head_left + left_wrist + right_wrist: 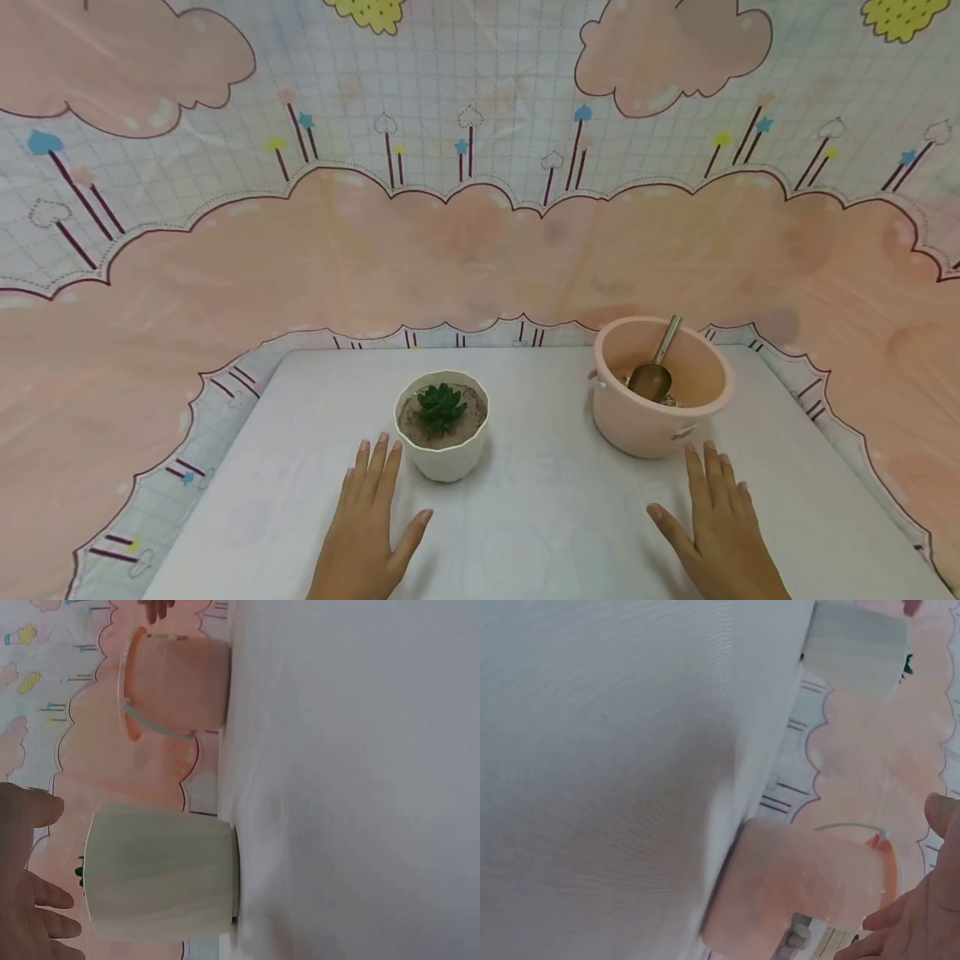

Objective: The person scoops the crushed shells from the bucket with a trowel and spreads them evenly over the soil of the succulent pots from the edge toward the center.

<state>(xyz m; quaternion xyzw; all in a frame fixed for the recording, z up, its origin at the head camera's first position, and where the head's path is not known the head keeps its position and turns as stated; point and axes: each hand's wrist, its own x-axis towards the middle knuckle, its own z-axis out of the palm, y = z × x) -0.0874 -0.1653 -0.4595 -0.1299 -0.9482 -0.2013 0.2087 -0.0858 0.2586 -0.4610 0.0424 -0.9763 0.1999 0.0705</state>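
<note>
A white pot (pixel 448 463) with soil and a small green succulent (pixel 441 407) stands left of centre on the table. To its right is a pink bucket (pixel 647 430) with a metal scoop (pixel 652 379) leaning inside, its handle over the rim. My left hand (pixel 369 525) has its fingers straight and thumb spread, just in front and left of the pot. In front of the bucket my right hand (pixel 716 525) is spread the same way, holding nothing. The left wrist view shows the pot's side (pixel 161 874) beside the fingers; the right wrist view shows the bucket's labelled side (pixel 780 889).
The white table (pixel 540 533) carries both containers, the bucket close to its back edge. A patterned pink and white cloth (pixel 465 250) rises behind the table and along both sides. The bucket's bail handle (pixel 154 724) hangs down its side.
</note>
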